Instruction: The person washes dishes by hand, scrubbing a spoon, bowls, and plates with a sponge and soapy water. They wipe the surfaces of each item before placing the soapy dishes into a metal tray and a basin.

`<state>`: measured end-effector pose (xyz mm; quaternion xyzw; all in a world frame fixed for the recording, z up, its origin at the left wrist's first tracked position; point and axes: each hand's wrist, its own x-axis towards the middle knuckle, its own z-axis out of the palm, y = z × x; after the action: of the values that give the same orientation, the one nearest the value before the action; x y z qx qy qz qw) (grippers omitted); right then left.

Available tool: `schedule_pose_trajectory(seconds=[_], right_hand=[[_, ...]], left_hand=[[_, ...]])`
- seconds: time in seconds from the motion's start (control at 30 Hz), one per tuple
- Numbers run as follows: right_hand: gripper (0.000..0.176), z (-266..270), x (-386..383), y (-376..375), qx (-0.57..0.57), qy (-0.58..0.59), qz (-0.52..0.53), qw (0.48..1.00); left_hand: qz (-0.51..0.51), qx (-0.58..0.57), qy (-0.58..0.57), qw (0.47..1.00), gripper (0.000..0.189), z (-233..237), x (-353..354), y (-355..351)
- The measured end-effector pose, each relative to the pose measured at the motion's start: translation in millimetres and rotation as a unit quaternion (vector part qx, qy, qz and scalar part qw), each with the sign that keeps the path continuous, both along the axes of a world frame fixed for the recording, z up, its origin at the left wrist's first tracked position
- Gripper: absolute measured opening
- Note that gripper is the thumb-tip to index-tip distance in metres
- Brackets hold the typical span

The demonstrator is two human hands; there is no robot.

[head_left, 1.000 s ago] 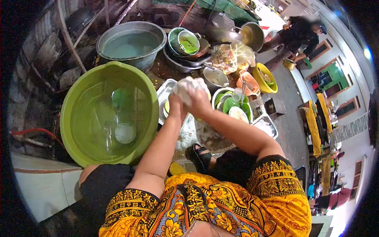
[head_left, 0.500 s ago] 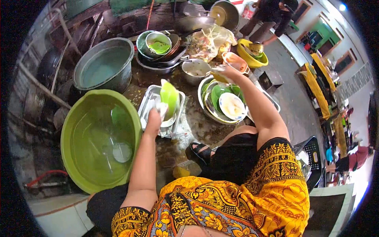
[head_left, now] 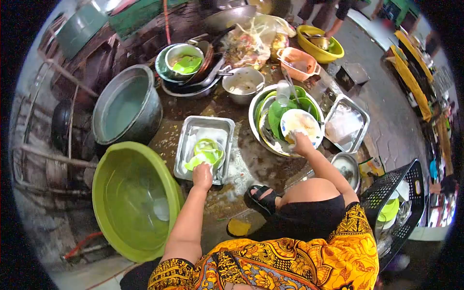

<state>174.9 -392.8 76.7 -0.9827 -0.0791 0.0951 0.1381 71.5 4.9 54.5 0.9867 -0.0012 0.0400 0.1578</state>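
Note:
My left hand (head_left: 202,176) is closed on the edge of a soapy green dish (head_left: 207,154) over a rectangular metal tray (head_left: 185,140). Suds cover much of the tray's inside. On the right, my right hand (head_left: 300,143) is at the lower edge of a white plate with blue marks (head_left: 305,121), with a yellowish thing, perhaps a sponge, at its fingers. That plate lies on green leaf-like plates (head_left: 276,114) in a wide metal basin (head_left: 255,96). A clear glass and utensils stand in the same basin.
A large green tub (head_left: 104,193) and a dark tub (head_left: 100,104) hold water at the left. Pots (head_left: 243,87) and a bag of scraps (head_left: 246,43) stand beyond. A black crate (head_left: 411,193) holds dishes at right. Another person's hand (head_left: 333,31) reaches to a yellow basin (head_left: 321,55).
My right hand has come down from above the metal basin to the white plate. The green dish, earlier raised upright, is now low over the tray. The view has shifted.

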Motion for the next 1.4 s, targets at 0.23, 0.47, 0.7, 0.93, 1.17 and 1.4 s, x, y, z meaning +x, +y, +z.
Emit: schedule_pose_trajectory(seconds=[0.23,0.47,0.7,0.93,1.17,1.4], right_hand=[[0.056,-24,-1,-13,-0.063,-0.047,0.070,0.994],[0.046,-14,13,2,0.031,-0.137,0.056,0.989],[0.031,37,5,41,0.196,-0.130,0.011,0.972],[0.043,62,-18,55,0.286,-0.083,0.068,0.952],[0.064,9,-24,60,0.256,-0.033,0.180,0.949],[0.039,36,9,56,0.124,-0.081,-0.022,0.989]], left_hand=[[-0.019,0.078,-0.027,0.996,0.012,-24,0,-17],[-0.128,-0.220,-0.025,0.967,0.027,8,42,-98],[0.054,-0.720,0.361,0.590,0.039,30,105,-194],[0.070,-0.796,0.329,0.504,0.024,37,128,-205],[0.113,-0.762,0.126,0.625,0.026,50,118,-189],[0.051,-0.670,0.062,0.738,0.030,55,97,-181]])
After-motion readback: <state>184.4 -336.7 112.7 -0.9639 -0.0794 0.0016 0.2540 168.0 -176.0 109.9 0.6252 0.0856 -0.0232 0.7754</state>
